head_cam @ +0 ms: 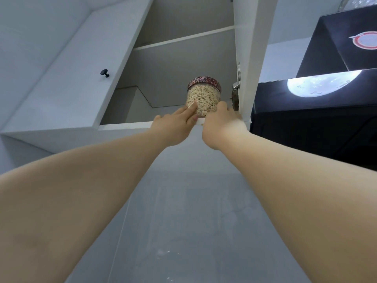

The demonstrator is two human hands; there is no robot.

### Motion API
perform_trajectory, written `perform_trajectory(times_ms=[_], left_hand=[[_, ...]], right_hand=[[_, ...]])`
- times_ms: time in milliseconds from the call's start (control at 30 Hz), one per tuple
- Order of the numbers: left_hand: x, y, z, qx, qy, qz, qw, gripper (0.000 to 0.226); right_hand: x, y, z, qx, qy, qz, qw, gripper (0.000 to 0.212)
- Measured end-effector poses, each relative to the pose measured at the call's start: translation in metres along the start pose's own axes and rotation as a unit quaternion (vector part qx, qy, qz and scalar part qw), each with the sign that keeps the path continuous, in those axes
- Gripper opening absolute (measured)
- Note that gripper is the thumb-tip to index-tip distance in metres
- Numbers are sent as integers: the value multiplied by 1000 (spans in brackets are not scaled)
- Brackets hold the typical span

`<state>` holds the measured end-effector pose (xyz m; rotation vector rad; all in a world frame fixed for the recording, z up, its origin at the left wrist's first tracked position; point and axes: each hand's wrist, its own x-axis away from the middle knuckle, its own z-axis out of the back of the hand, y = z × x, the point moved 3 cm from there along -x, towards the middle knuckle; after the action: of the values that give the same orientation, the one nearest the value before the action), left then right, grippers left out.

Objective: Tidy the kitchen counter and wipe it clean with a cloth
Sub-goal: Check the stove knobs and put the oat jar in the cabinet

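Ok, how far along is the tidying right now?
Done: the jar of oats already stands in the open cabinet. In hand: the left hand and right hand are at its base, seemingly nudging it in. Left: closing the door; no counter or cloth shows, so wiping can't be judged.

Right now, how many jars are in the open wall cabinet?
1. The oat jar with the floral lid stands on the bottom shelf, near its front edge. The upper shelf may hide others.
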<state>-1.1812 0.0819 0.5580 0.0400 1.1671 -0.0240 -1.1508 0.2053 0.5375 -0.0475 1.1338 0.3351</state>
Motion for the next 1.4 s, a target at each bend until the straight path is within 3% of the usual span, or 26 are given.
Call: perform_trajectory(times_ms=[333, 600, 867, 1167, 1400], left_hand=[[-4, 4, 1, 12, -67, 51, 996, 46], [14, -4, 2, 77, -86, -10, 993, 48], [70, -23, -4, 70, -77, -3, 995, 52], [172, -38, -49, 97, -151, 87, 980, 49], [280, -58, -97, 98, -249, 124, 955, 47]], right_hand=[[0, 3, -2, 17, -13, -1, 1000, 43], [10, 4, -16, 31, -16, 4, 999, 69], [46, 0, -39, -152, -21, 1, 988, 64], [132, -25, -104, -235, -137, -31, 962, 57], [224, -59, -169, -317, -275, -82, 904, 54]])
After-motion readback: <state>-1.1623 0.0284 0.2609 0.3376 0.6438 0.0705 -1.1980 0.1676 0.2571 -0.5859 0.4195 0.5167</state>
